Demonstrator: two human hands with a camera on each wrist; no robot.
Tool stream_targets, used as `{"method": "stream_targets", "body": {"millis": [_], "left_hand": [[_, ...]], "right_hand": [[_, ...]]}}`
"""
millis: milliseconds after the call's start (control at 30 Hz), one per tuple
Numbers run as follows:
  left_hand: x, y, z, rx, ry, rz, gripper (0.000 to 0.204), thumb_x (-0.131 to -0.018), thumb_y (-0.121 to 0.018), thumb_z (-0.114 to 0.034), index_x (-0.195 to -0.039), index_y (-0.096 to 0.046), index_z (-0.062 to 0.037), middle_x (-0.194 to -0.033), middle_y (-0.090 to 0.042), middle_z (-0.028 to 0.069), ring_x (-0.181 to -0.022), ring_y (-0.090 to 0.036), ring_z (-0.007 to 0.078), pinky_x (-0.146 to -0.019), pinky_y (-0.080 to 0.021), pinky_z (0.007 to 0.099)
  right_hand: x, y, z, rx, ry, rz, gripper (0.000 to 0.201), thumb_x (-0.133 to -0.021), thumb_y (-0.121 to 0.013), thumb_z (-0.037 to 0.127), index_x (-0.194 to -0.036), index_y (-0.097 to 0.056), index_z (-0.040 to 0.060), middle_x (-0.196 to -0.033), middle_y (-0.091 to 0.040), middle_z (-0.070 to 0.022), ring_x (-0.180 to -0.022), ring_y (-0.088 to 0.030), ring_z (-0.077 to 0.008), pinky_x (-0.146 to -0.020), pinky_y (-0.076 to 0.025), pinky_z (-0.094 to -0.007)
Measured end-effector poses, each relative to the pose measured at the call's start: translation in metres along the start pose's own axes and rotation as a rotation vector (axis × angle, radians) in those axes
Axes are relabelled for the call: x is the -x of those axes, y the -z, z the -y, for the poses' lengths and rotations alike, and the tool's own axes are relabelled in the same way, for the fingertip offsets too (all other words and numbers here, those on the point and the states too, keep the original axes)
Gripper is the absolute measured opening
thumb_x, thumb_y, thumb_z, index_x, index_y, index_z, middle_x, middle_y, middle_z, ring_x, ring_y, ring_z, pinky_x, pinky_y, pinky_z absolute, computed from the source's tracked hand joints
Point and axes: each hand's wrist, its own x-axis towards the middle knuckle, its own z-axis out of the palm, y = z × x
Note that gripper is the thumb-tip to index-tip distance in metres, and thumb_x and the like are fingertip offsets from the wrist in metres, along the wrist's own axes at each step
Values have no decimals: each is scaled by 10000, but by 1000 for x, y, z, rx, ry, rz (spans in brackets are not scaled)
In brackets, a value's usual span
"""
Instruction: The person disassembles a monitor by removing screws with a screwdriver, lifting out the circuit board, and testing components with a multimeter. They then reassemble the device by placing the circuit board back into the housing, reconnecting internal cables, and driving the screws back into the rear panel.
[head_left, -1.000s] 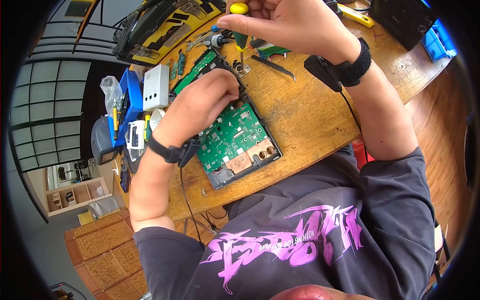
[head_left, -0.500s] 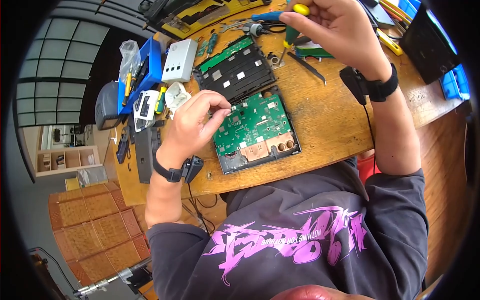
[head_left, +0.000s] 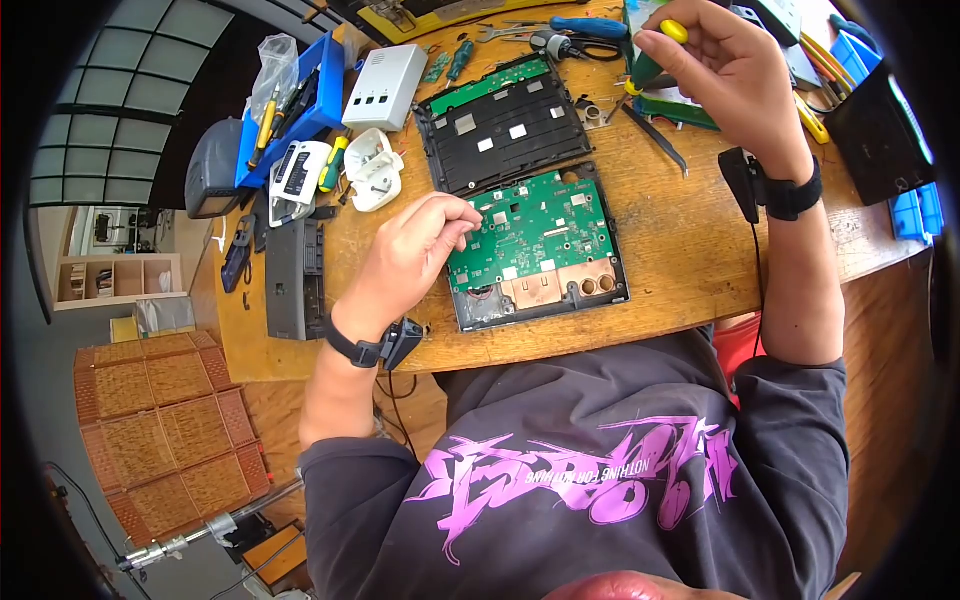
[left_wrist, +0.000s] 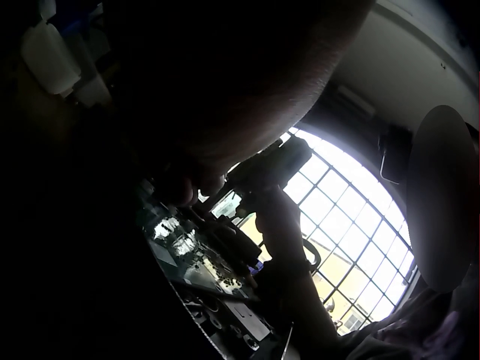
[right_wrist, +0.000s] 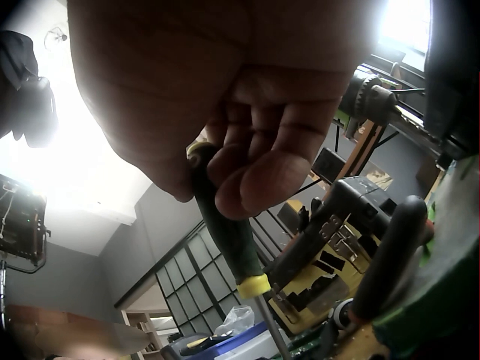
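In the head view my right hand [head_left: 730, 85] holds a screwdriver with a dark green handle [right_wrist: 229, 232] and a yellow collar, raised over the back right of the bench. Its shaft points downward in the right wrist view. My left hand [head_left: 410, 250] hovers at the left edge of a green circuit board [head_left: 545, 235], fingertips and thumb drawn together with nothing visible between them. The board sits in a black housing with a copper-coloured plate [head_left: 550, 287] along its front. Behind it lies a black panel [head_left: 500, 135] with white pads and a green strip.
Left of the board are a white open plastic shell [head_left: 373, 172], a dark grey casing [head_left: 295, 280] and a blue bin [head_left: 325, 100] of tools. A white box [head_left: 385, 85] stands behind. Black tweezers [head_left: 655, 140], a small metal bracket [head_left: 592, 112] and pliers [head_left: 590, 27] lie at the back right.
The head view has shifted. My left hand has drawn back from between board and panel to the board's left edge. My right hand has moved the screwdriver rightward from beside the metal bracket.
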Motion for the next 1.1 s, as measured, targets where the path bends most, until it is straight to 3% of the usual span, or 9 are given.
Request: {"method": "stream_targets", "body": {"millis": [233, 433, 567, 600, 700, 733, 967, 1100], "left_hand": [[1, -6, 4, -76, -75, -44, 84, -1049, -720, 43, -1126, -739, 14, -1057, -757, 115, -882, -764, 201, -747, -603, 324], [-7, -6, -17, -7, 31, -12, 114, -996, -737, 53, -1104, -730, 15, -1061, -745, 122, -902, -748, 228, -788, -600, 347], [-22, -7, -28, -49, -103, -20, 133, -963, -743, 72, -1080, -742, 8, -1079, -738, 132, -950, -745, 272, -826, -596, 372], [-26, -7, -32, -55, -113, 2, 137, -966, -742, 76, -1085, -745, 8, -1078, -737, 133, -955, -749, 276, -829, -599, 375], [-40, -11, -41, -75, -172, 50, 142, -979, -730, 90, -1095, -748, 10, -1078, -737, 136, -963, -758, 280, -833, -606, 383], [-45, -13, -43, -89, -217, 69, 146, -988, -718, 100, -1099, -749, 11, -1079, -738, 136, -965, -763, 281, -834, -609, 389], [-74, -35, -51, -65, -246, 70, 177, -968, -772, 87, -1130, -733, 25, -1062, -752, 144, -928, -768, 303, -810, -617, 391], [-83, -40, -47, -112, -307, 98, 193, -955, -810, 63, -1124, -724, 27, -1037, -762, 143, -926, -771, 307, -800, -618, 383]], "right_hand": [[-1, -2, -2, 23, 20, -3, 133, -1028, -848, 41, -1043, -755, -52, -880, -773, -11, -770, -721, -46, -669, -592, -215], [-1, 1, -1, 88, 56, 10, 150, -1013, -868, 60, -1046, -772, -51, -826, -753, 13, -720, -676, -18, -615, -528, -195], [-3, 3, 11, 220, 63, 20, 155, -1000, -886, 93, -1016, -786, -25, -771, -710, 44, -672, -592, 3, -575, -462, -202], [-2, 2, 27, 142, -4, 2, 169, -997, -893, 110, -996, -783, -18, -732, -672, 45, -651, -553, 1, -565, -439, -208], [1, 5, 18, 215, 101, -3, 185, -997, -896, 121, -979, -777, -21, -706, -646, 41, -639, -533, -4, -557, -417, -213], [-2, 7, 20, 186, 2, 11, 200, -999, -896, 129, -953, -769, -19, -695, -635, 38, -633, -522, -7, -547, -398, -226], [-3, 13, 13, 159, 8, 27, 242, -1006, -893, 158, -926, -752, -22, -659, -597, 18, -614, -497, -16, -534, -388, -245], [0, 14, 7, 179, 161, -20, 251, -998, -898, 178, -920, -756, -14, -640, -596, -1, -582, -506, -34, -521, -402, -261]]}}
